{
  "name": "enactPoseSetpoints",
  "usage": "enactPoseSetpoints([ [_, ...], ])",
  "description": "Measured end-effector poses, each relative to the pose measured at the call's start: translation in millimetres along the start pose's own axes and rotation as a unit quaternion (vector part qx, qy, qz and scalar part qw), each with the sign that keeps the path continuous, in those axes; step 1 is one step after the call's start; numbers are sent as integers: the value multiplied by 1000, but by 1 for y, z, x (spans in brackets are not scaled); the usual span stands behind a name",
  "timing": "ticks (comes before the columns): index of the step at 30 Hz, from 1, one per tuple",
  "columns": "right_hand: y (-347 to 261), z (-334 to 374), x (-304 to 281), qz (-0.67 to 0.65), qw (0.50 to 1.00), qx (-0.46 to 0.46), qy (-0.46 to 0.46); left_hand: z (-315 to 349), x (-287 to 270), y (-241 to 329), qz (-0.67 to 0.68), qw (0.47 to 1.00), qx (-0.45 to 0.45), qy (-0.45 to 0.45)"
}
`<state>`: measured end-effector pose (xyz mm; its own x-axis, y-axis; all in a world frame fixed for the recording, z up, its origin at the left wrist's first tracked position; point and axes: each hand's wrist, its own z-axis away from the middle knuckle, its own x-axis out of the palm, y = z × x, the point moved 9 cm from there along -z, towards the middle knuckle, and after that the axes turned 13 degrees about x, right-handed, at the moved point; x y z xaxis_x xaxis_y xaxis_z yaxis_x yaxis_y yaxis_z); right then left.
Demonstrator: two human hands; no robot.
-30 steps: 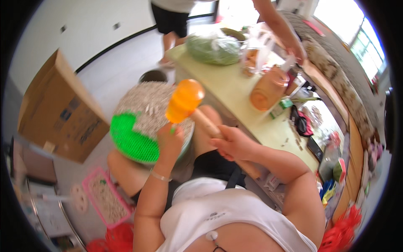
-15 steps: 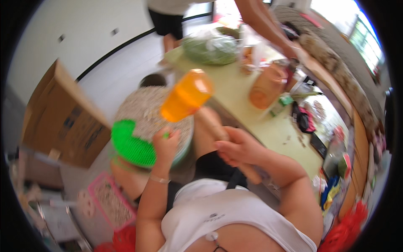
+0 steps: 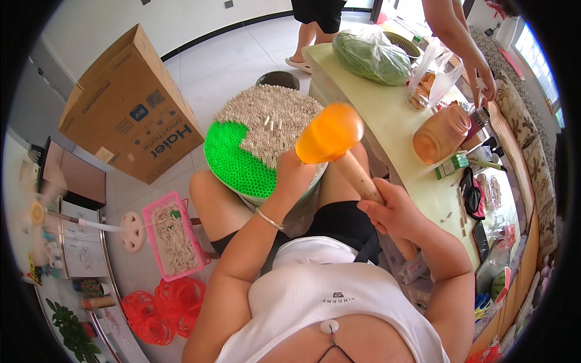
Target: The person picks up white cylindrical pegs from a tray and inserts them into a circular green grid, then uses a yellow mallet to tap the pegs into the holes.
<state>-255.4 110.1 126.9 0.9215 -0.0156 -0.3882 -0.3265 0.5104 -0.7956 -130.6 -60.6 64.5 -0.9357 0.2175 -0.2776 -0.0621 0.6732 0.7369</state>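
The orange mallet [image 3: 331,134] is raised over the near right edge of the round peg tray [image 3: 266,142], its rubbery head hanging above the tray's rim and its wooden handle slanting down toward the person's lap. The right hand [image 3: 393,210] has its fingers clamped round the lower part of that handle. The left hand [image 3: 292,175] sits at the tray's near edge, just under the mallet head; whether its fingers are spread or closed cannot be told. The tray rests on the person's knees, one side of it filled with green pegs and the rest with pale ones. Left of the tray stands a brown cardboard box [image 3: 130,109], and nearer the person a pink basket [image 3: 174,239] of pale sticks. Right of the tray runs a pale yellow table [image 3: 387,115], where another person's hand [image 3: 484,81] is beside an orange jug [image 3: 440,134].
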Motion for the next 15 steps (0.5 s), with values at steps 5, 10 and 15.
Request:
enactPoseSetpoints([
  [5,17,-25,-11,-147,989,-5,23,19,-1,-21,61,995,-17,-82],
  [10,32,-71,7,-173,984,21,-39,20,-39,31,118,990,82,4],
  [15,54,-106,20,-232,967,13,-103,23,-26,38,-201,931,288,-99],
])
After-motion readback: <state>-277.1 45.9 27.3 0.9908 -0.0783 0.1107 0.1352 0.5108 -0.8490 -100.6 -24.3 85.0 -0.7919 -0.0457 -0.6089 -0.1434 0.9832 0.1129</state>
